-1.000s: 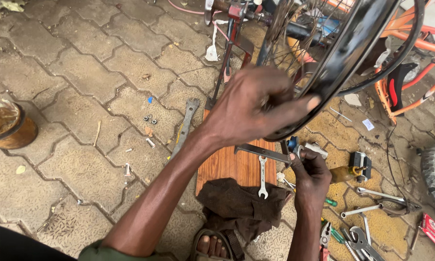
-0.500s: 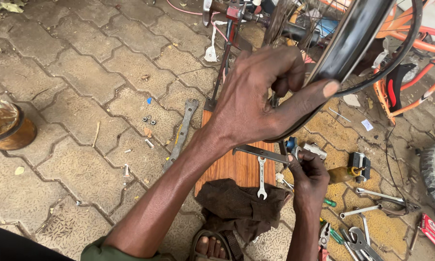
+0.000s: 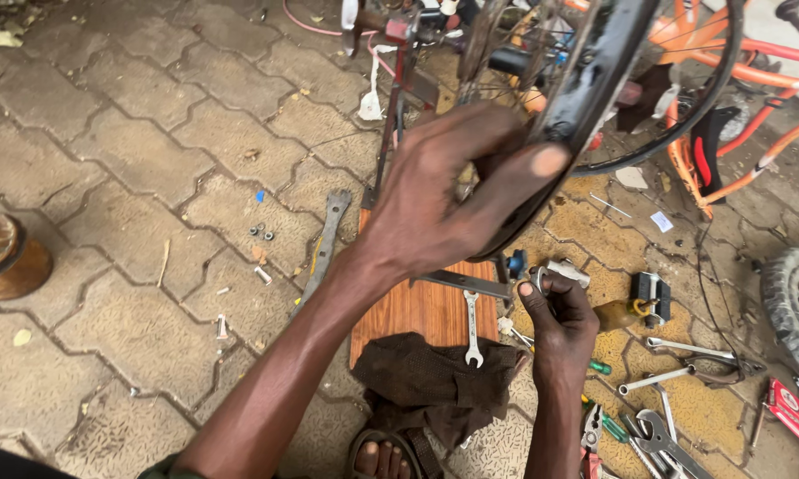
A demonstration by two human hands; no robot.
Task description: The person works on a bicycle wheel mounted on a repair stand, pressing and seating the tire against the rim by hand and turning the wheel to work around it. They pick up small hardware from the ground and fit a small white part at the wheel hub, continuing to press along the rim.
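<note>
We got left hand (image 3: 444, 200) clamped on black bicycle wheel rim (image 3: 594, 89), steadying it; right hand (image 3: 559, 324) pinching small metal part near rim's low edge, right of brown wooden board (image 3: 417, 310), silver spanner (image 3: 472, 330) within reach

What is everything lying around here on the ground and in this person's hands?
bicycle wheel: one, black rim with spokes, top centre, gripped at its edge
wooden board: one, reddish-brown, on the paving under the hands
small spanner: one, silver, lying on the board
cloth: one, dark brown, at the board's near end
long flat wrench: one, grey, on the paving left of the board
round tin: one, rusty brown, far left
orange bicycle frame: one, top right
loose tools: several, metal, some green-handled, lower right
sandalled foot: one, bottom edge
left hand: holds the wheel rim
right hand: fingers closed round a small metal part
</note>
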